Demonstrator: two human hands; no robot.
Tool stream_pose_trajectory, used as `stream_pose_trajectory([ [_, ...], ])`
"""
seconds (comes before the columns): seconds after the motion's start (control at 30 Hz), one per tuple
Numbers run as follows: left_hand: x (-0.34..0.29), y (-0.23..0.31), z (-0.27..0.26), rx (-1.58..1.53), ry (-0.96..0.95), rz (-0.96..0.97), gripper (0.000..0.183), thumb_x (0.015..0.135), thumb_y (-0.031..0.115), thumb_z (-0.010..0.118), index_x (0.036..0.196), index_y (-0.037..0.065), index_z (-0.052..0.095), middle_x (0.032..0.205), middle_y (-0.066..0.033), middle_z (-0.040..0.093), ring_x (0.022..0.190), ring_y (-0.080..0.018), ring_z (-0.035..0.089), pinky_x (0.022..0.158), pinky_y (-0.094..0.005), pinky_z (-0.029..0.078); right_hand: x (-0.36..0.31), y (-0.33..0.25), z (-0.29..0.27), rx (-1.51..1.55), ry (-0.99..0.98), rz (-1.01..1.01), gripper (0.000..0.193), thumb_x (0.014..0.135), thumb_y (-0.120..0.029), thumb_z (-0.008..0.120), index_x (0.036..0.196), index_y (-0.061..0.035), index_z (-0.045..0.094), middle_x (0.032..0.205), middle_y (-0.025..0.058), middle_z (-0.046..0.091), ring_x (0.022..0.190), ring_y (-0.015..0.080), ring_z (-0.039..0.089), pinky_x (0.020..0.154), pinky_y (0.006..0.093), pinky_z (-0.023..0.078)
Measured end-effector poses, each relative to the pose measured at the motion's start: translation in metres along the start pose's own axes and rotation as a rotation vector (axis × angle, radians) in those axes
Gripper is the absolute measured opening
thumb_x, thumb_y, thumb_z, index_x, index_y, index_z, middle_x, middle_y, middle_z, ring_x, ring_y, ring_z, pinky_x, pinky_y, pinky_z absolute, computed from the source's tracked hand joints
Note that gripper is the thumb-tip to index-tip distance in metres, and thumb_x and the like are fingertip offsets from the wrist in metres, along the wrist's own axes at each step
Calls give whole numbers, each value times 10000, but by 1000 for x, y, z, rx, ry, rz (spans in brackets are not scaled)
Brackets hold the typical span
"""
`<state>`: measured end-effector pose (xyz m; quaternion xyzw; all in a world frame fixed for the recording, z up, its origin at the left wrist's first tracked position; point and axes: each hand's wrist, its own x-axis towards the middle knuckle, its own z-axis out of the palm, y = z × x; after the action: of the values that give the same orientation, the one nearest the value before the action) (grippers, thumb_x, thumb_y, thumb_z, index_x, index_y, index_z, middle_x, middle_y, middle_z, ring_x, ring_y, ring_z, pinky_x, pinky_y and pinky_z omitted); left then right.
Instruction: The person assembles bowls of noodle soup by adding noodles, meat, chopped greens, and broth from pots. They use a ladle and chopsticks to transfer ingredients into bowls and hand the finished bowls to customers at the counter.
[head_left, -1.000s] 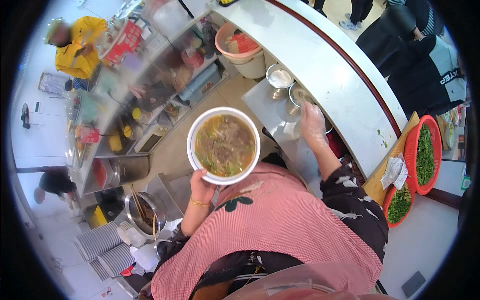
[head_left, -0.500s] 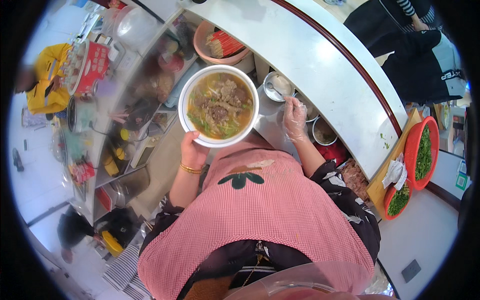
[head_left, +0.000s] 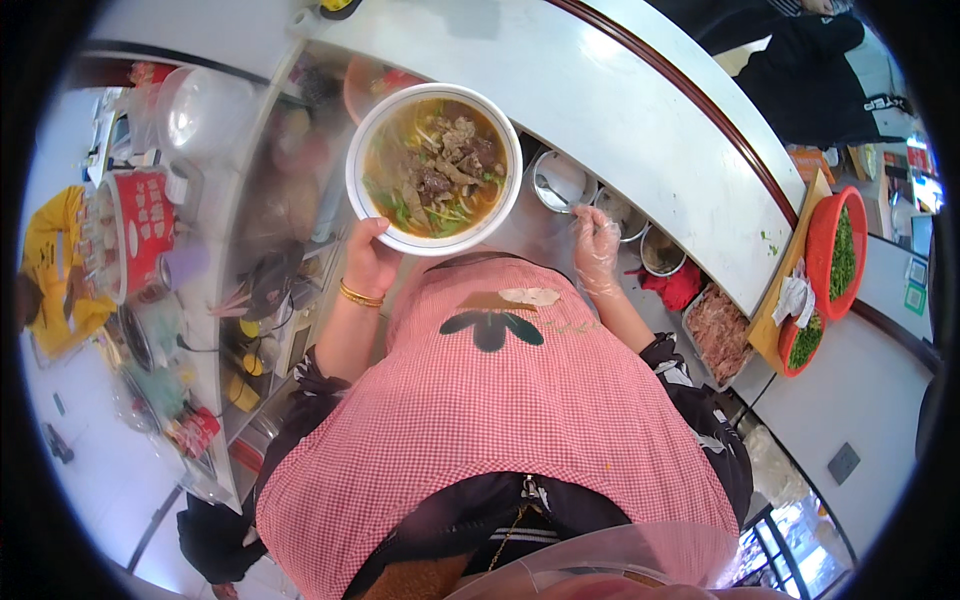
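Note:
A white bowl (head_left: 354, 172) with a thin blue line round its rim is in my left hand (head_left: 374, 262), with the thumb over the rim. Broth, meat pieces (head_left: 450, 165) and chopped greens fill it. My right hand (head_left: 597, 245) wears a clear plastic glove. Its fingers are pinched at the end of a spoon handle (head_left: 558, 195), which lies in a round metal pot (head_left: 537, 168) of white powder (head_left: 570, 172). Two more round pots stand alongside, one (head_left: 632, 228) close to my fingers and another (head_left: 662, 250) farther right. The spoon's head is hard to make out.
A white counter (head_left: 640, 130) curves along the far side. Toward the right are a tray of sliced meat (head_left: 715, 335) and red baskets of chopped greens (head_left: 840, 250). A pink tub (head_left: 362, 85) sits behind the bowl. At far left is a person in yellow (head_left: 55, 260).
The view has shifted, and more of the meat tray shows. The bowl now covers more of the pink tub. Both hands keep their holds; the right stays by the powder pot.

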<state>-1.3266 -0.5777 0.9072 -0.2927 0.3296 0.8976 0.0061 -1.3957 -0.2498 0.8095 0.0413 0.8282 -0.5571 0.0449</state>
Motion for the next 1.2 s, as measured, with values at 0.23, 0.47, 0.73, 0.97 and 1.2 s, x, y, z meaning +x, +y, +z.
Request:
stream_pose_trajectory([
  [0.23, 31, 11, 8, -3, -66, -45, 654, 779, 117, 612, 1392, 6, 413, 1363, -122, 528, 1256, -289, 501, 1105, -426, 373, -13, -6, -2, 138, 78, 217, 202, 978, -137, 550, 943, -8, 702, 732, 0, 618, 675, 76, 528, 612, 244, 425],
  [0.47, 60, 12, 14, -22, -134, -68, 624, 800, 89, 603, 1391, 21, 412, 1352, -119, 533, 1232, -274, 531, 1069, -422, 426, -30, -72, -36, 491, 309, 167, 167, 999, -147, 535, 967, -51, 668, 782, -36, 535, 636, 38, 443, 546, 194, 347],
  [0.73, 88, 15, 35, -7, -116, -98, 645, 797, 128, 615, 1399, 30, 408, 1356, -116, 530, 1251, -285, 507, 1091, -423, 390, -16, -145, -47, -66, 60, -599, 97, 920, -24, 562, 951, -31, 653, 922, 116, 703, 684, 185, 613, 619, 285, 474],
  [0.97, 116, 22, 53, -26, -114, -145, 639, 790, 106, 609, 1395, 46, 410, 1338, -117, 537, 1247, -300, 510, 1092, -451, 401, -21, -119, -62, 124, 188, -331, 106, 939, -47, 545, 922, -25, 647, 891, 107, 700, 618, 173, 566, 568, 312, 446],
  [1.2, 168, 28, 78, -65, -209, -125, 601, 792, 130, 607, 1355, 23, 426, 1273, -152, 568, 1156, -318, 589, 962, -487, 534, -13, -55, -48, -102, -5, -87, 185, 898, -99, 602, 1064, -29, 641, 1090, 172, 642, 922, 302, 618, 788, 374, 487],
])
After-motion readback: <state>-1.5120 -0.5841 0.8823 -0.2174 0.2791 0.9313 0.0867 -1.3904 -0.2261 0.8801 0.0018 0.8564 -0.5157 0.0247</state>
